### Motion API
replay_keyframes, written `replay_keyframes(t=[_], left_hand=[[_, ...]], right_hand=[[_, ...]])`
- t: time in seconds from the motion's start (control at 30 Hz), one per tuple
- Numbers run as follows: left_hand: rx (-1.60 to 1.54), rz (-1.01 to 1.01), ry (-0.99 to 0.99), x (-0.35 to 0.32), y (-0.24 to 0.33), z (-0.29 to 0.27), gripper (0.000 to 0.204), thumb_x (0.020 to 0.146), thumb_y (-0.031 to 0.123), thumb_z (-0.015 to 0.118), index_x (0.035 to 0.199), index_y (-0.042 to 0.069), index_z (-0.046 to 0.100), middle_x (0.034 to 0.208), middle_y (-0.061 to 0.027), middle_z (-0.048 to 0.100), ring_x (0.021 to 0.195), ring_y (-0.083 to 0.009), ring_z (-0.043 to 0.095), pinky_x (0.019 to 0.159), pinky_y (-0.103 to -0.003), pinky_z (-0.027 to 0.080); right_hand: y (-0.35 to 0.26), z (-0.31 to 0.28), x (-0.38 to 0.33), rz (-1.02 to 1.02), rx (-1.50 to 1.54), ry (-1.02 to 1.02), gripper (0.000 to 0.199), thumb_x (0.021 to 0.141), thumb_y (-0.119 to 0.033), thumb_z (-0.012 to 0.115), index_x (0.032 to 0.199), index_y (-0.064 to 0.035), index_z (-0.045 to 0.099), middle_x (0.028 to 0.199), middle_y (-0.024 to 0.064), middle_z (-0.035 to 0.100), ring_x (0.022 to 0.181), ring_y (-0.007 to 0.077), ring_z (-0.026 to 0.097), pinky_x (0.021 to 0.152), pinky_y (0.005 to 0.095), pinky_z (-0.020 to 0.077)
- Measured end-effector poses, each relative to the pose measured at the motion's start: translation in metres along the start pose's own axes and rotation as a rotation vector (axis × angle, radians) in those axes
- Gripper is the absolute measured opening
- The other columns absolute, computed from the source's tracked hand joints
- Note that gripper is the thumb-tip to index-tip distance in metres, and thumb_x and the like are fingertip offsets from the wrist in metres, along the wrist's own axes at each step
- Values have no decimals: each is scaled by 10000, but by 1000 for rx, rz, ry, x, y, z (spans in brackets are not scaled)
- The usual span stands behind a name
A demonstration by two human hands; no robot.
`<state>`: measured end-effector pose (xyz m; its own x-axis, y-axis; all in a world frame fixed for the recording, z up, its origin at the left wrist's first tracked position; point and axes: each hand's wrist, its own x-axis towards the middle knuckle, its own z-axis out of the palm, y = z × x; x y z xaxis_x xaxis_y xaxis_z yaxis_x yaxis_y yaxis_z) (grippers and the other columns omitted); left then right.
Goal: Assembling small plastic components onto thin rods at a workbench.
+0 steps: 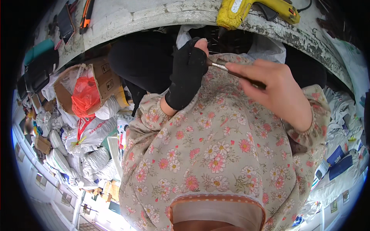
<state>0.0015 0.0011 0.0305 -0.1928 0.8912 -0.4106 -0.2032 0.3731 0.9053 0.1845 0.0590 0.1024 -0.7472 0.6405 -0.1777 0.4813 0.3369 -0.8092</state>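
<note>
My left hand (189, 69), in a black fingerless glove, is closed in front of my chest with the thumb up. Something small and brownish shows at its right side, too covered to name. My right hand (277, 86) is bare and wraps round a slim hand tool (219, 66) with a silver metal collar and a dark handle. The forefinger lies stretched along the tool. Its front end meets the left hand's fingers, and the tip is hidden there. A floral smock (216, 154) covers my lap and sleeves below both hands.
A worn pale tabletop (154, 15) curves across the far side, bearing a yellow glue gun (235, 13), an orange-and-black cutter (86, 17) and a dark phone-like slab (65, 23). To the left stands a cardboard box (106, 79) with a red plastic bag (85, 96). Stuffed bags (92, 161) crowd both sides.
</note>
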Motion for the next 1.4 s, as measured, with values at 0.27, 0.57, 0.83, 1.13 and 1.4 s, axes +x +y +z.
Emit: replay_keyframes(t=[0.27, 0.57, 0.83, 1.13, 1.4], left_hand=[[187, 33, -437, 3, -13, -38, 122, 804, 112, 645, 899, 51, 600, 794, 4, 561, 746, -100, 514, 631, -246, 407], [927, 925, -70, 17, 4, -34, 217, 638, 14, 727, 834, 46, 639, 916, -100, 616, 853, -237, 589, 728, -330, 464], [1177, 1053, 226, 151, 48, -23, 316, 726, 155, 664, 1041, 161, 641, 1039, -62, 631, 895, -247, 586, 758, -347, 468], [952, 834, 154, 140, 43, -20, 329, 773, 85, 610, 1101, 106, 609, 991, -82, 634, 876, -218, 596, 780, -318, 467], [648, 368, 101, 61, 20, -32, 286, 810, 63, 616, 1093, 24, 593, 937, -70, 642, 738, -101, 565, 679, -245, 462]], right_hand=[[34, 22, -1, 146, 255, -72, 276, 744, -77, 640, 1017, -42, 639, 871, 166, 642, 736, 298, 625, 662, 320, 496], [147, 97, 31, 145, 101, 39, 300, 755, -139, 630, 1044, -58, 629, 871, 161, 637, 791, 345, 609, 739, 372, 496], [186, 124, 58, 115, -303, -34, 406, 765, -199, 617, 1160, -119, 574, 1023, 161, 606, 936, 336, 581, 841, 419, 457], [120, -89, -3, 330, -181, 663, 234, 842, -180, 579, 1023, -48, 645, 782, 79, 659, 676, 127, 599, 634, 254, 460], [213, -176, 8, 602, -1372, 747, 284, 761, -300, 625, 1028, -204, 649, 899, 79, 649, 888, 269, 593, 757, 424, 456]])
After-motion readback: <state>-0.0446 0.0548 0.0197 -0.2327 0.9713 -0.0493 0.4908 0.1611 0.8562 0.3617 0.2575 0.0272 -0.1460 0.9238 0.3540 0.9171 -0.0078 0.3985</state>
